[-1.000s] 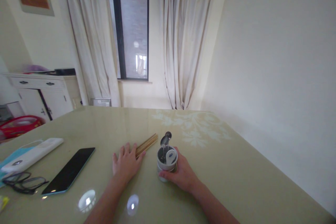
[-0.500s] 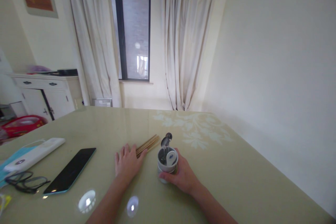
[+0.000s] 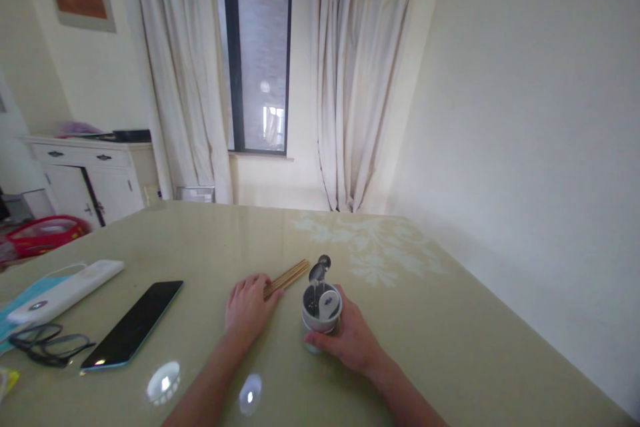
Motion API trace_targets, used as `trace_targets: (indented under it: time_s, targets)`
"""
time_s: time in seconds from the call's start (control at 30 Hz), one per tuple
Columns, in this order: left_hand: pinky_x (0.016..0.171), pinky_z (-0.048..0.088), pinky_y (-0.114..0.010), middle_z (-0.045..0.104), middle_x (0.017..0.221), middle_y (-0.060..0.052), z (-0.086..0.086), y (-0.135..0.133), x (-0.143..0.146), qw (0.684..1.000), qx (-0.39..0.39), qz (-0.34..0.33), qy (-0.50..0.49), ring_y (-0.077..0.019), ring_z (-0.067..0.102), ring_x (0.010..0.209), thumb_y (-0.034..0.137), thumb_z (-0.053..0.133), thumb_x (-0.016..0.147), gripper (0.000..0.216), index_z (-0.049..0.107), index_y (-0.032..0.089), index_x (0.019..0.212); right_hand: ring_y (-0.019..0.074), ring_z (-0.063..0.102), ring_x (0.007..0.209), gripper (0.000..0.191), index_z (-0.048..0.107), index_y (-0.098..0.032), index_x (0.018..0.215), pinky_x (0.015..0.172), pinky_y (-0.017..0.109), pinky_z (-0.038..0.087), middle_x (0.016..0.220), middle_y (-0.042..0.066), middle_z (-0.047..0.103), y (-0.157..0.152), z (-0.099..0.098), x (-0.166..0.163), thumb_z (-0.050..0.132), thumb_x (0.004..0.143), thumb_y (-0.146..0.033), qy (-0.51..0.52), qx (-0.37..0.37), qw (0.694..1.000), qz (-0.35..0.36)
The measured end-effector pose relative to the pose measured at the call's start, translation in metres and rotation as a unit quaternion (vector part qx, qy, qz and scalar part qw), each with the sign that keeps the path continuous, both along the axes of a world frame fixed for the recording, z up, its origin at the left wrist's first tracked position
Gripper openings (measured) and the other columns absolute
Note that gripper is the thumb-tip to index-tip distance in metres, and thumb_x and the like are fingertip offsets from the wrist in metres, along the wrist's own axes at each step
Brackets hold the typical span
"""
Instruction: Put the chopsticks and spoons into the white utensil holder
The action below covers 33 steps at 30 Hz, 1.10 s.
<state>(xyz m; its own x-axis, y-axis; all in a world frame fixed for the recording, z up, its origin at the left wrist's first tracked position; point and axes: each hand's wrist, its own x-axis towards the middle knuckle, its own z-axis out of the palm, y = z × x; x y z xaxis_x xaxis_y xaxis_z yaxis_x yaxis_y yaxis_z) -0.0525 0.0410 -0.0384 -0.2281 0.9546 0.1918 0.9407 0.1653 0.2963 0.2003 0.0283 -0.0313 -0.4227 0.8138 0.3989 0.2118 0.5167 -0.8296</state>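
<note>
My left hand (image 3: 251, 303) is closed round the near end of a bundle of wooden chopsticks (image 3: 289, 277), which points away to the right just above or on the tabletop; I cannot tell which. To its right, my right hand (image 3: 353, 333) grips a grey-white cup (image 3: 321, 325) from the right side, thumb across the front. Metal spoons (image 3: 317, 272) stick up out of the cup, bowls upward. A white spoon (image 3: 329, 303) with a small blue mark leans inside it too. The cup's lower part is partly behind my thumb.
On the left of the glass-topped table (image 3: 430, 347) lie a black-screened phone (image 3: 135, 327), dark-framed glasses (image 3: 47, 343), a long white device (image 3: 67, 292) and a blue face mask (image 3: 37, 297). A wall (image 3: 550, 147) runs along the right. A red basket (image 3: 47, 235) stands beyond the left edge.
My left hand has shifted slightly right with the chopsticks, and its fingers are drawn in closer around them. My right hand still holds the cup in nearly the same place.
</note>
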Motion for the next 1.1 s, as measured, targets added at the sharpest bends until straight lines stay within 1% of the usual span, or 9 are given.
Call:
trace_targets:
  time_s: [0.23,0.5,0.6,0.67,0.73,0.8,0.93,1.0,1.1]
  targets:
    - [0.115,0.040,-0.046,0.067,0.143,-0.012,0.000,-0.003,0.001,1.000,0.004,-0.009,-0.008,-0.0322,0.060,0.133,0.049,0.059,0.101,0.037,0.070,0.025,0.127,0.0298,0.072,0.102,0.066,0.066,-0.023,0.120,0.094,0.041,0.054,0.114,0.007,0.078,0.007,0.007,0.021,0.099,0.068,-0.047,-0.028,-0.004,1.000,-0.003]
    - [0.110,0.044,-0.047,0.074,0.128,-0.010,0.003,-0.004,0.004,0.998,0.004,-0.055,-0.016,-0.0314,0.065,0.123,0.044,0.060,0.099,0.029,0.072,0.025,0.116,0.0325,0.072,0.108,0.070,0.068,-0.022,0.120,0.099,0.046,0.053,0.116,0.007,0.079,0.008,0.022,0.040,0.103,0.063,-0.041,-0.016,-0.067,0.997,0.032]
    - [0.117,0.040,-0.050,0.072,0.134,-0.013,0.004,-0.003,0.004,0.996,0.048,-0.063,-0.029,-0.0333,0.063,0.128,0.042,0.062,0.097,0.031,0.072,0.022,0.119,0.0354,0.070,0.114,0.083,0.066,-0.023,0.130,0.101,0.048,0.053,0.122,0.010,0.077,0.009,0.026,0.047,0.103,0.060,-0.050,-0.001,-0.091,0.995,0.051]
    - [0.121,0.038,-0.051,0.070,0.140,-0.015,0.007,-0.005,0.011,0.987,0.101,-0.085,-0.090,-0.0338,0.060,0.134,0.042,0.058,0.100,0.034,0.071,0.020,0.122,0.0365,0.069,0.119,0.087,0.062,-0.023,0.139,0.099,0.049,0.054,0.129,0.013,0.074,0.011,0.028,0.052,0.096,0.068,-0.062,0.023,-0.096,0.994,0.038]
    - [0.119,0.042,-0.049,0.071,0.139,-0.015,0.010,-0.011,0.026,0.960,0.133,-0.139,-0.206,-0.0317,0.061,0.134,0.045,0.047,0.105,0.039,0.070,0.020,0.125,0.0348,0.069,0.118,0.074,0.062,-0.024,0.139,0.096,0.047,0.056,0.131,0.014,0.072,0.013,0.030,0.055,0.081,0.083,-0.069,0.051,-0.084,0.995,0.003]
    - [0.116,0.047,-0.047,0.069,0.143,-0.013,0.011,-0.021,0.047,0.907,0.120,-0.216,-0.341,-0.0292,0.062,0.134,0.053,0.043,0.107,0.047,0.064,0.023,0.137,0.0314,0.071,0.112,0.053,0.068,-0.024,0.128,0.093,0.045,0.057,0.126,0.013,0.073,0.013,0.033,0.055,0.072,0.093,-0.065,0.060,-0.066,0.995,-0.035]
    - [0.120,0.043,-0.045,0.059,0.157,-0.013,0.010,-0.040,0.086,0.817,0.056,-0.339,-0.463,-0.0307,0.055,0.143,0.051,0.073,0.094,0.071,0.049,0.024,0.155,0.0266,0.073,0.097,0.028,0.074,-0.024,0.102,0.082,0.038,0.058,0.107,0.008,0.076,0.008,0.039,0.047,0.074,0.096,-0.052,0.023,-0.032,0.996,-0.084]
    - [0.119,0.043,-0.043,0.063,0.151,-0.012,0.011,-0.043,0.095,0.795,0.029,-0.359,-0.488,-0.0313,0.058,0.139,0.043,0.083,0.087,0.071,0.054,0.024,0.150,0.0241,0.072,0.089,0.023,0.073,-0.024,0.095,0.077,0.035,0.058,0.100,0.007,0.075,0.005,0.042,0.043,0.073,0.096,-0.046,0.007,0.001,0.996,-0.094]
    - [0.114,0.046,-0.043,0.069,0.141,-0.011,0.015,-0.043,0.095,0.787,0.003,-0.356,-0.504,-0.0317,0.063,0.131,0.034,0.088,0.082,0.067,0.059,0.024,0.142,0.0229,0.072,0.090,0.019,0.074,-0.023,0.090,0.077,0.033,0.058,0.103,0.008,0.074,0.000,0.047,0.041,0.071,0.098,-0.040,-0.005,0.073,0.993,-0.096]
